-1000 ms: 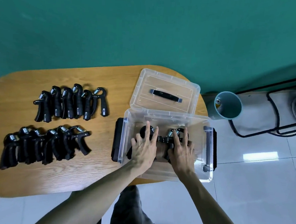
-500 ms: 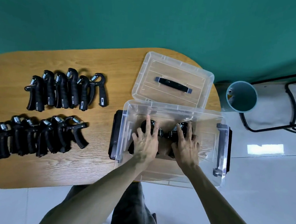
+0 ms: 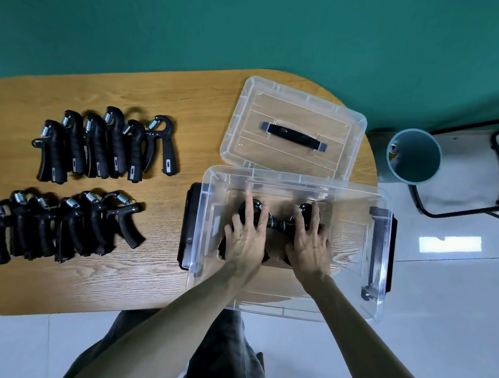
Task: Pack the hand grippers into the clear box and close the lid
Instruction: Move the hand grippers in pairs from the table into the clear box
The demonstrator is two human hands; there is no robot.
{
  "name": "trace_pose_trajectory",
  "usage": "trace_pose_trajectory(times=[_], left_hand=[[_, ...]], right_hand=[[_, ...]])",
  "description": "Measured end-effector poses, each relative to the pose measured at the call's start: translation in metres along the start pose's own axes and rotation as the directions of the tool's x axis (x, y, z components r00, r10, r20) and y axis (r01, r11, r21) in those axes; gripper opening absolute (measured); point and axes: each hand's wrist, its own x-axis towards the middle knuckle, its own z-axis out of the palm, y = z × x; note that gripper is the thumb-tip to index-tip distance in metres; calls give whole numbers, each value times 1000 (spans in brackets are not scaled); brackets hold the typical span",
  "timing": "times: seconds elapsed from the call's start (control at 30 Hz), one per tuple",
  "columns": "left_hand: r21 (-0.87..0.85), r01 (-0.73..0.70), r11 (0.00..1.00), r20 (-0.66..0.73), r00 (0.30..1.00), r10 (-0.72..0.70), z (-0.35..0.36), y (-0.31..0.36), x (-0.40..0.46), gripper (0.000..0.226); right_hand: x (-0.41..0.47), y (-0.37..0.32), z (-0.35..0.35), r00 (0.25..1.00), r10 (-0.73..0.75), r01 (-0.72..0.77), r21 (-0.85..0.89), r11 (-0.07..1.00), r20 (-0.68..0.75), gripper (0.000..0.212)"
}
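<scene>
Both my hands are down in the clear box (image 3: 295, 189): left hand (image 3: 246, 236) and right hand (image 3: 308, 241) spread flat, pressing two hand grippers (image 3: 275, 223) onto its floor. Box overhangs the worktop (image 3: 117, 283) edge, could tip. Two rows (image 3: 97, 145) unpacked, lid (image 3: 294, 127) off behind
</scene>
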Motion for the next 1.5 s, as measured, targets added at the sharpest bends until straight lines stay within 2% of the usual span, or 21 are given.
trace_pose_trajectory(times=[0.1, 0.27, 0.47, 0.6, 0.7, 0.87, 1.0, 1.13, 1.23, 1.4, 1.5], left_hand=[[5, -6, 1000, 0, 1000, 6, -1, 0, -1, 92], [17, -17, 1000, 24, 1000, 16, -9, 0, -3, 98], [-12, -7, 1000, 28, 1000, 8, -11, 0, -3, 96], [-22, 3, 1000, 22, 1000, -2, -6, -2, -1, 96], [-34, 6, 999, -7, 1000, -6, -2, -3, 0, 87], [-68, -8, 998, 36, 999, 11, -4, -3, 1, 79], [-157, -14, 988, 87, 996, 28, -22, -4, -2, 78], [-129, -109, 986, 18, 994, 112, -44, -9, -10, 79], [-50, -230, 972, -43, 973, 228, -63, -16, -17, 76], [70, -306, 949, -199, 928, 314, -88, -43, -30, 76], [93, -341, 935, -242, 904, 354, -104, -66, -34, 76]], right_hand=[[-1, 0, 0, 1000, 24, -24, 1, 1000, 8, 93], [-2, 1, -1, 1000, 9, -9, 14, 1000, -14, 85], [3, 4, 8, 999, 21, -20, 16, 1000, -43, 103], [6, 5, 14, 999, -5, 5, -5, 1000, -49, 105], [9, 8, 19, 998, -15, 14, -16, 1000, -62, 105], [13, 8, 19, 998, -16, 17, 16, 1000, -68, 95], [7, 3, 11, 994, -6, 3, -33, 999, -107, 85], [-9, -6, -10, 975, -29, 18, -54, 998, -220, 70], [-26, -22, -34, 958, -56, 38, -70, 997, -281, 62], [-44, -51, -69, 936, -94, 65, -95, 993, -338, 66], [-53, -69, -83, 929, -128, 75, -162, 984, -347, 65]])
